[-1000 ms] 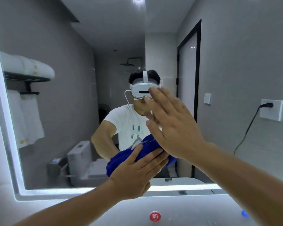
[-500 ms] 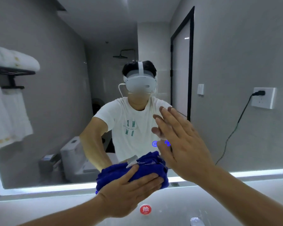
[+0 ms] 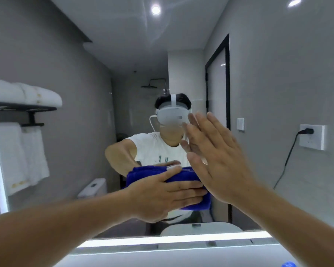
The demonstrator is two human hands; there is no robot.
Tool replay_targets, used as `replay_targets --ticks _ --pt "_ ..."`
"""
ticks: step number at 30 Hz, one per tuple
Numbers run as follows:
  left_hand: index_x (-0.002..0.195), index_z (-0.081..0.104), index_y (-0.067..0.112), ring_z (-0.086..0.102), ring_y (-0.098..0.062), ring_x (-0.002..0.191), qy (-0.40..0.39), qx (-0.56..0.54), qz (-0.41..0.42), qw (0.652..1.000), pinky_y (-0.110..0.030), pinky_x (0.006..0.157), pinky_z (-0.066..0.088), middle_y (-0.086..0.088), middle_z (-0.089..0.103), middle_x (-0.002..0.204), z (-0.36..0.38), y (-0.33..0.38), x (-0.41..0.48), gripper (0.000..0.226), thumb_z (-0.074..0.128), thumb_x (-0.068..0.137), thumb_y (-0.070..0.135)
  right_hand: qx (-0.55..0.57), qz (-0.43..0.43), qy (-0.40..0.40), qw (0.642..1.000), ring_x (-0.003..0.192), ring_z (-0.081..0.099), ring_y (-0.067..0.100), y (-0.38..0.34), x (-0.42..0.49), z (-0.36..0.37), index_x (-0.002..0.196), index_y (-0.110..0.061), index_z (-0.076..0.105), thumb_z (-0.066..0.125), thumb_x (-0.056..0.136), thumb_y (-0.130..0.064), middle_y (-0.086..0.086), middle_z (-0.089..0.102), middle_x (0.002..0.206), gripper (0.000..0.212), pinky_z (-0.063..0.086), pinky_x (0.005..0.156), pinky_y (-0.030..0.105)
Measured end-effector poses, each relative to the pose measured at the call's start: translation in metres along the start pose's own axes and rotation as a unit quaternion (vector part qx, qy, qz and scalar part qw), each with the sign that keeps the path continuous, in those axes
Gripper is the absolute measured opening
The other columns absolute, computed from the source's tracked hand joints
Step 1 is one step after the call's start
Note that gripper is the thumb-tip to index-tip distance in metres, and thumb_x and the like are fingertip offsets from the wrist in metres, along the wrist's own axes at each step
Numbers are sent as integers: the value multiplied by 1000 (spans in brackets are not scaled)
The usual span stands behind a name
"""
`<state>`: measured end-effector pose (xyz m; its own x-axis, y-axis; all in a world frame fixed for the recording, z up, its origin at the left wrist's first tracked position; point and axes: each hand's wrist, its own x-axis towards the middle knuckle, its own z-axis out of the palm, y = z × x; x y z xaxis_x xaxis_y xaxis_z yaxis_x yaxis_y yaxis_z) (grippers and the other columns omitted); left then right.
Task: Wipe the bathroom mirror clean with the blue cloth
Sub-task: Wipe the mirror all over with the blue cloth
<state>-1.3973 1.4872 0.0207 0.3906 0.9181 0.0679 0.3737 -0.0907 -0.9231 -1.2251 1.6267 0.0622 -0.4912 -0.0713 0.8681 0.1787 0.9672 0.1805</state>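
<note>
- While the blue cloth (image 3: 185, 177) is pressed flat on the mirror (image 3: 69, 54) by the left hand (image 3: 162, 195), wiping is underway.
- The right hand (image 3: 218, 160) is held open, empty.
- Unwiped glass is judged next.

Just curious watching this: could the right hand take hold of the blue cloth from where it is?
Probably yes. The right hand is open, flat at the mirror beside the blue cloth; only the left hand covers part.
</note>
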Motion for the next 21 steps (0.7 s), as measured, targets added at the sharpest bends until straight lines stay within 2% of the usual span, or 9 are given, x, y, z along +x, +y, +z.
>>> replay_targets --ticks 3,5,7,9,12,19,21 --pt "154 0 13 -9 -25 150 28 47 -41 998 -55 120 6 -2 7 163 -26 -47 16 83 45 89 41 26 -5 41 999 149 3 18 4 12 -14 152 -17 28 22 100 -43 1 12 162 58 22 116 49" --pt "152 14 10 9 -27 150 48 62 -80 994 -55 119 16 -4 26 160 -42 -79 23 83 51 84 40 36 -10 63 997 149 6 18 6 18 -20 151 -15 31 29 100 -39 3 15 162 56 24 115 49" --pt "150 19 11 18 -27 149 54 57 -91 993 -55 119 18 -8 31 158 -60 -110 31 79 53 84 38 42 -14 79 996 149 7 18 9 22 -24 150 -14 32 33 99 -37 4 16 161 56 25 115 50" --pt "152 16 14 16 -26 150 24 89 -92 992 -54 119 16 -8 26 160 -72 -138 36 75 48 89 40 49 -18 93 994 149 10 20 11 28 -28 149 -13 34 34 98 -37 5 19 160 56 25 115 49" --pt "155 18 21 7 -23 152 37 103 -133 985 -52 120 15 -3 17 163 -86 -171 40 67 39 95 45 53 -24 113 992 149 10 20 16 37 -33 148 -10 35 36 99 -35 6 20 160 56 26 115 49" --pt "157 4 23 -4 -12 151 72 106 -230 965 -45 120 18 5 -2 164 -123 -257 50 74 27 92 48 36 -32 133 990 148 12 19 26 55 -33 148 -16 36 28 102 -39 2 22 160 53 30 114 48" --pt "157 2 25 -4 -11 151 68 98 -226 967 -43 121 18 6 -2 164 -133 -279 52 75 26 90 48 34 -29 134 990 148 12 18 29 67 -36 148 -17 37 28 101 -39 2 23 159 53 30 114 48"
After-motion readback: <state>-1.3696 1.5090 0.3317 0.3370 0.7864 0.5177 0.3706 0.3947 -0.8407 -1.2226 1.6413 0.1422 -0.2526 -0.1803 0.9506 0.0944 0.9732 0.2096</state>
